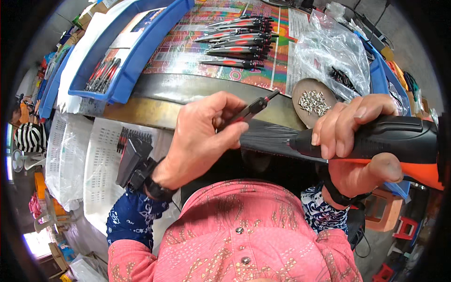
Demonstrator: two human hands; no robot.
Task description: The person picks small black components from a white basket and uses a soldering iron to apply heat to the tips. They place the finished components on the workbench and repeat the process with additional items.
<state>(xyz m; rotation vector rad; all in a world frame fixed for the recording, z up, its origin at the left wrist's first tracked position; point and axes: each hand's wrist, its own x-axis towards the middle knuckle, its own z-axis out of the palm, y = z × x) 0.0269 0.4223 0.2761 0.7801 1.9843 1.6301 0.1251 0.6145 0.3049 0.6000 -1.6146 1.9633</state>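
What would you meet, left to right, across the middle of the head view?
Striped cloth, white basket, left hand pinching a black-and-red piece, right hand around a black-and-orange power tool.

Beyond the left hand (195, 134), parts (237, 49) lie stacked on the counter (188, 87), a bin (152, 40) to their left. Beyond the right hand (342, 126): screws (314, 102) in a dish (303, 87), a bag (324, 44) behind.

Matt plastic is shown by the power tool (399, 134), smooth plastic by the blue tray (134, 69), shiny metal by the screws (314, 102).
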